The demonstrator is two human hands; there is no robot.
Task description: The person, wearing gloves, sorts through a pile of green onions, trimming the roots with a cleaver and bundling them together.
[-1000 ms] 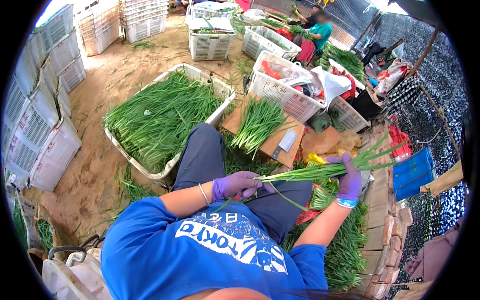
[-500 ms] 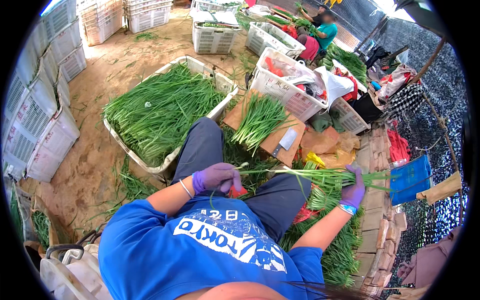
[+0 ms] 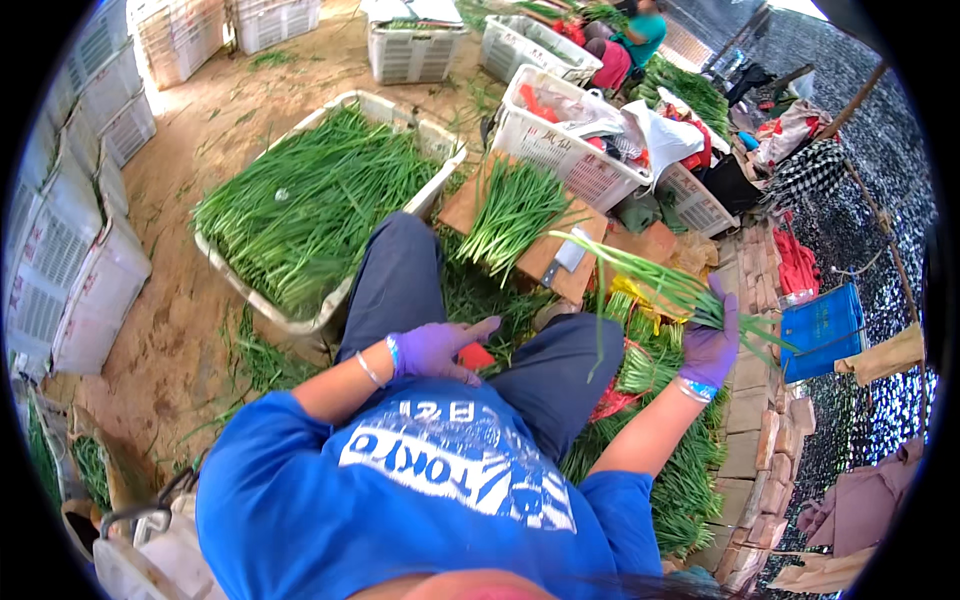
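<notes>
My right hand (image 3: 712, 340), in a purple glove, is closed round a thin bunch of chives (image 3: 645, 278). Their pale stem ends point up and left toward the wooden board (image 3: 462, 212), while the leaf tips stick out past the hand on the right. My left hand (image 3: 442, 350), gloved too, holds nothing; its fingers are apart above my lap. On the board lies a larger pile of chives (image 3: 512, 212), with a cleaver (image 3: 568, 254) beside it. More chives (image 3: 665, 480) are heaped on the ground under my right forearm.
A white crate (image 3: 222, 262) full of chives stands ahead on the left. Beyond the board is another crate (image 3: 565, 155) holding cloths and bags. Stacked crates (image 3: 95, 290) line the left side. Low bricks (image 3: 775, 470) and a blue bag (image 3: 822, 332) are on the right. Someone (image 3: 640, 40) sits far off.
My left hand has let go of the stem end it was pinching and its fingers have spread. The chives in my right hand have swung up, stem ends higher. The view has shifted slightly.
</notes>
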